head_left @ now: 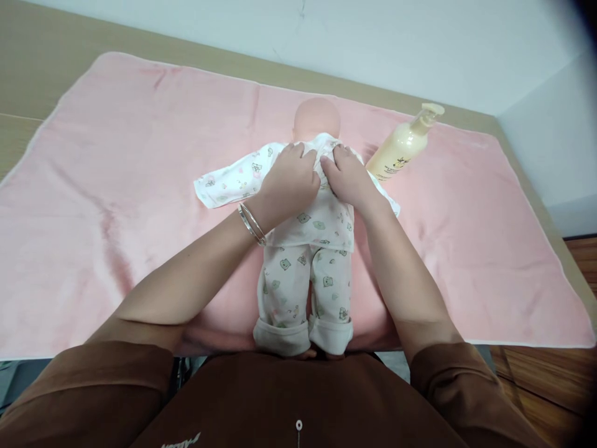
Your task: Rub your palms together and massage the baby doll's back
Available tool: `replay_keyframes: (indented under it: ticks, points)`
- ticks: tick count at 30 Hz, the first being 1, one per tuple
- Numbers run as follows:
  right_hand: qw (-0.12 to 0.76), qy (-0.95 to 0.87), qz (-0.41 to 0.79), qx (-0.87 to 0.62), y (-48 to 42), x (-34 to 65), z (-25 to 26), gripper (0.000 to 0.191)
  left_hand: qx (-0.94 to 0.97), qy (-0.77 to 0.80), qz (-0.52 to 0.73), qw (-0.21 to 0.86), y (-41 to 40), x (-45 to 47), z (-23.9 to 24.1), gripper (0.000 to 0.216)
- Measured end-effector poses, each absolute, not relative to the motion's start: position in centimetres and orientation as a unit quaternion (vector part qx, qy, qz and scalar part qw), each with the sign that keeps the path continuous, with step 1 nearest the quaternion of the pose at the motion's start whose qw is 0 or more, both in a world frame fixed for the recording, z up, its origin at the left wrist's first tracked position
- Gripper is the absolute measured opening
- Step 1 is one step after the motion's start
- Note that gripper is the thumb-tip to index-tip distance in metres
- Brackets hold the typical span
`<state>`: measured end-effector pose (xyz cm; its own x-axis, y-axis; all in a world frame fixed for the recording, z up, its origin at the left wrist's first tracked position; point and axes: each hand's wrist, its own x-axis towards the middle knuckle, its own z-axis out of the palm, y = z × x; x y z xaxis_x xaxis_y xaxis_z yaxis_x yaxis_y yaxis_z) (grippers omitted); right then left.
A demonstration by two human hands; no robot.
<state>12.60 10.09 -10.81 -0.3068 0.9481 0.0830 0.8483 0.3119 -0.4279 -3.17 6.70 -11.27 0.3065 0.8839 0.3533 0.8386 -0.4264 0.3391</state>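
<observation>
A baby doll (pixel 317 118) lies on its back on a pink towel (pixel 116 186), head pointing away from me, feet at the near edge. It wears a white printed top (pixel 321 227) and matching trousers (pixel 303 292) with rolled cuffs. My left hand (pixel 289 180) and my right hand (pixel 349 177) rest side by side on the doll's chest. The fingers of both curl and pinch the fabric of the top near the collar. A silver bangle (pixel 250 223) sits on my left wrist. The doll's left sleeve (pixel 228 180) lies spread out flat.
A cream pump bottle (pixel 405 146) lies on its side on the towel just right of the doll's shoulder. The towel covers a tan table (pixel 41 68) that stands against a white wall. Wooden floor shows at the right. My brown sleeves fill the bottom.
</observation>
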Motion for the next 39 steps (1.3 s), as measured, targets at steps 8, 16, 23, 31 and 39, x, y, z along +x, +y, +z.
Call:
replay_keyframes:
  ticks: [8,16,23,31,39]
  points:
    - [0.122,-0.810,0.062,-0.570,6.5,10.9,-9.3,0.042,0.732,0.607,0.272,0.147,9.5,-4.8,-12.5,0.027]
    - [0.183,-0.792,0.133,-0.567,9.9,12.3,-11.1,0.041,0.794,0.568,0.215,0.013,7.0,-3.4,-11.5,0.021]
    - [0.140,-0.808,0.100,-0.563,8.6,11.8,-10.2,0.050,0.751,0.597,0.256,0.124,8.2,-4.2,-10.8,0.016]
    - [0.151,-0.800,0.053,-0.578,7.2,10.8,-9.7,0.036,0.724,0.630,0.263,0.095,9.5,-4.3,-13.6,0.043]
    - [0.182,-0.781,0.114,-0.587,10.1,11.7,-11.2,0.053,0.701,0.647,0.285,0.087,9.4,-4.0,-13.9,0.046]
